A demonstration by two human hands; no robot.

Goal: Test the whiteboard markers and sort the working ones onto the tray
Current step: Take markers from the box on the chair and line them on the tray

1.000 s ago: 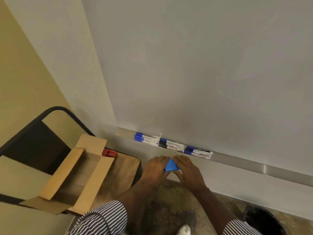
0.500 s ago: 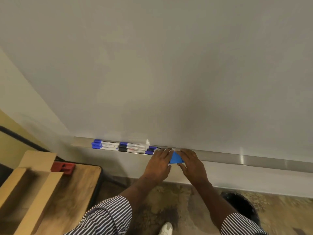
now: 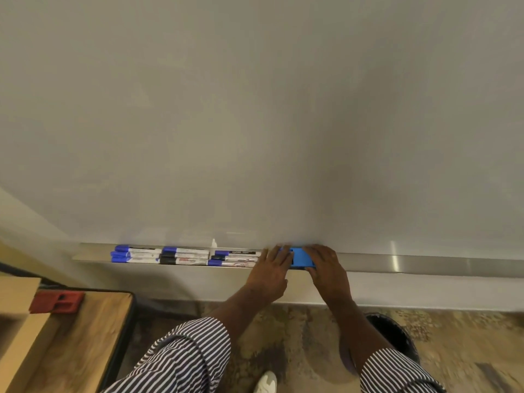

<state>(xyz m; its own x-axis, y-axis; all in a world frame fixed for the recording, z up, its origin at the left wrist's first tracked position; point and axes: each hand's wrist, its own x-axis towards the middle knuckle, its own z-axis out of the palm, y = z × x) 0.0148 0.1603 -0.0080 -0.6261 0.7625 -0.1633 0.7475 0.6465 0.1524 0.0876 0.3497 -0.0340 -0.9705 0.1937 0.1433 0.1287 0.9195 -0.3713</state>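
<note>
Several whiteboard markers (image 3: 184,256) with blue and black caps lie in rows on the metal ledge tray (image 3: 425,265) under the whiteboard (image 3: 255,109). A blue eraser (image 3: 302,258) sits on the tray just right of the markers. My left hand (image 3: 270,272) holds its left end and my right hand (image 3: 326,268) holds its right end, fingers curled over it. The eraser's ends are hidden by my fingers.
A wooden table (image 3: 85,336) stands at lower left with a red object (image 3: 56,302) and an open cardboard box (image 3: 14,321) on it. A dark round bin (image 3: 397,336) stands on the patterned carpet at lower right. One shoe (image 3: 265,382) shows below.
The view swung right, away from the table and box. Both hands rose with the blue eraser from below the tray up onto it, right of the markers.
</note>
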